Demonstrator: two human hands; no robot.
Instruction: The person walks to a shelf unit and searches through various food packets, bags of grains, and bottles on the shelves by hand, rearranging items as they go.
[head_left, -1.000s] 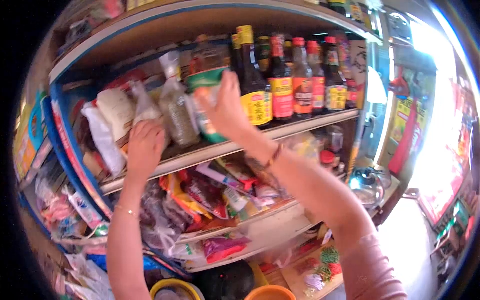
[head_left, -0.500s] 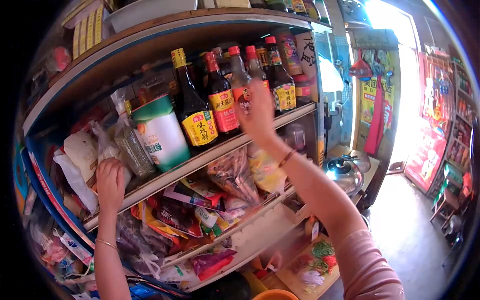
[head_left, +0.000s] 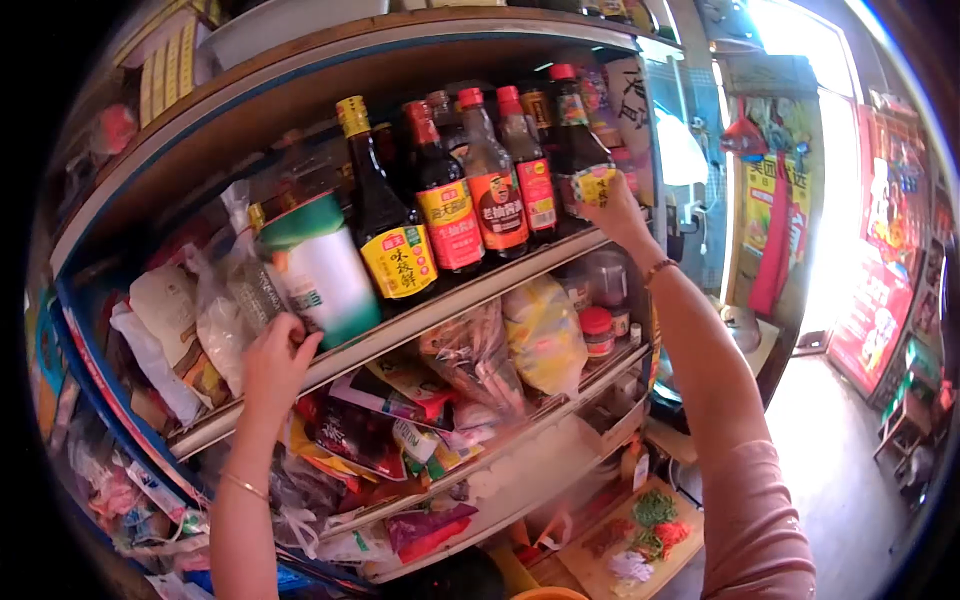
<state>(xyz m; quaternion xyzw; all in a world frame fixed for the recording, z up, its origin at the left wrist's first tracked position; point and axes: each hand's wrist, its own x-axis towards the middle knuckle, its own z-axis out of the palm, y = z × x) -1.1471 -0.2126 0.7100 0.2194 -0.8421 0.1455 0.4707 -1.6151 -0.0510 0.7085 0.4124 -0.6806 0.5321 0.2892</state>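
My right hand (head_left: 618, 212) is at the right end of the bottle row, its fingers closed around the lower part of a dark soy sauce bottle (head_left: 574, 135) with a red cap and yellow label. That bottle stands on the shelf. Left of it are more sauce bottles, among them a red-labelled bottle (head_left: 496, 205) and a yellow-capped bottle (head_left: 398, 255). My left hand (head_left: 278, 352) is at the shelf's front edge, fingers curled, against the base of a white and green container (head_left: 322, 265). Whatever its fingers hold, if anything, is hidden.
Clear plastic bags (head_left: 215, 325) crowd the shelf's left end. Packets and a yellow bag (head_left: 543, 335) fill the shelf below, beside a red-lidded jar (head_left: 597, 328). Lower right, a cutting board (head_left: 600, 570) holds chopped vegetables. A doorway and bright floor (head_left: 830, 440) lie to the right.
My right hand has moved right, from in front of the middle bottles to the rightmost soy sauce bottle. My left hand has shifted right from the plastic bags to the white and green container.
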